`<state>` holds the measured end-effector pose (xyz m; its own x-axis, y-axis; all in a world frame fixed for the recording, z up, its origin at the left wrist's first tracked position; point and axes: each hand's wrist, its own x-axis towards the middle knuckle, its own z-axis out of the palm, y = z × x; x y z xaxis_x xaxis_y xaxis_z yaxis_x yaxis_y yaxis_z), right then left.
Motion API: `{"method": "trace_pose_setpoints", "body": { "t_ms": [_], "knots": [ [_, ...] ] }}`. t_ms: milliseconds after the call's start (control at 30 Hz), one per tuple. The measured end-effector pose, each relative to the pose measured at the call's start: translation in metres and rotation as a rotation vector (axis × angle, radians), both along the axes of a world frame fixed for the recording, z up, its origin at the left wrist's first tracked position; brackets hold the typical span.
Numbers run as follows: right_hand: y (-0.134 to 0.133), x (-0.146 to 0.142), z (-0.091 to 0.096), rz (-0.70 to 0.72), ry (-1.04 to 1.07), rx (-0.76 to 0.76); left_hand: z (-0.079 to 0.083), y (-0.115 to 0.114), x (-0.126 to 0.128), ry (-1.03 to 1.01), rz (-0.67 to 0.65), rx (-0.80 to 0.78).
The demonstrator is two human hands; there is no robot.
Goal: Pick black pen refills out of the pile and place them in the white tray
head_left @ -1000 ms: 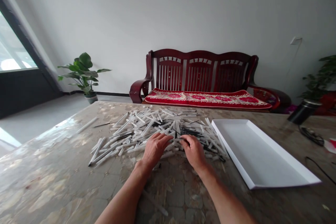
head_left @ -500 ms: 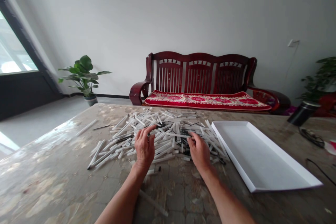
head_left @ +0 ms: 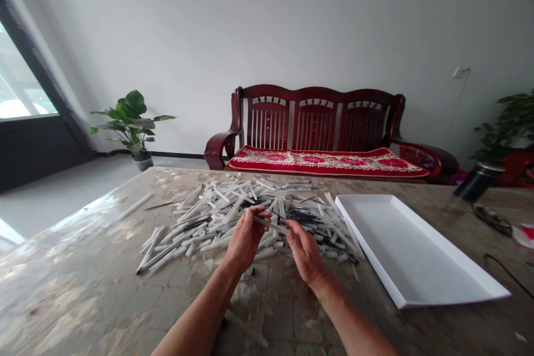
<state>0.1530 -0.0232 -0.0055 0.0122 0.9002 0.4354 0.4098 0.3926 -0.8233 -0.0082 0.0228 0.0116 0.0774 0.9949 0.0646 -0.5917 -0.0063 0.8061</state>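
A big heap of white pen barrels and thin black refills [head_left: 250, 206] lies on the marbled table [head_left: 83, 289]. Both my hands are raised just above its near edge. My left hand [head_left: 246, 236] pinches one end of a white pen barrel [head_left: 271, 225], and my right hand [head_left: 304, 250] pinches the other end. The barrel runs slanted between the two hands. A dark thin piece shows at my left fingertips, too small to name.
A shallow white tray [head_left: 434, 283] lies to the right of the heap. A stray white barrel [head_left: 136, 206] lies left of it, another [head_left: 246, 329] near my forearm. Black cup [head_left: 473, 182] and cables [head_left: 492, 219] at far right. Behind: red wooden bench [head_left: 321, 139], potted plant [head_left: 131, 122].
My hands were down in the heap, sorting through it. They have come together and lifted a white barrel off the pile, each pinching one end.
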Motion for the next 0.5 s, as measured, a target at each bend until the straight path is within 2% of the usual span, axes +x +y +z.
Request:
{"method": "trace_pose_setpoints", "body": {
  "t_ms": [133, 267, 367, 500],
  "knots": [
    [-0.0001, 0.0014, 0.0034, 0.048, -0.005, -0.106, -0.0042, -0.0066, 0.0065, 0.119, -0.098, 0.021],
    [0.0030, 0.0009, 0.0008, 0.068, 0.042, -0.146, -0.0066, -0.0081, 0.0086, 0.130, -0.182, 0.037],
    [0.0049, 0.0007, -0.0019, 0.019, -0.056, -0.084, -0.0081, -0.0077, 0.0118, 0.101, -0.143, -0.031],
    [0.0056, 0.0036, -0.0056, -0.075, -0.257, 0.020, -0.0073, -0.0032, 0.0101, 0.083, -0.005, -0.123]
  ]
}}
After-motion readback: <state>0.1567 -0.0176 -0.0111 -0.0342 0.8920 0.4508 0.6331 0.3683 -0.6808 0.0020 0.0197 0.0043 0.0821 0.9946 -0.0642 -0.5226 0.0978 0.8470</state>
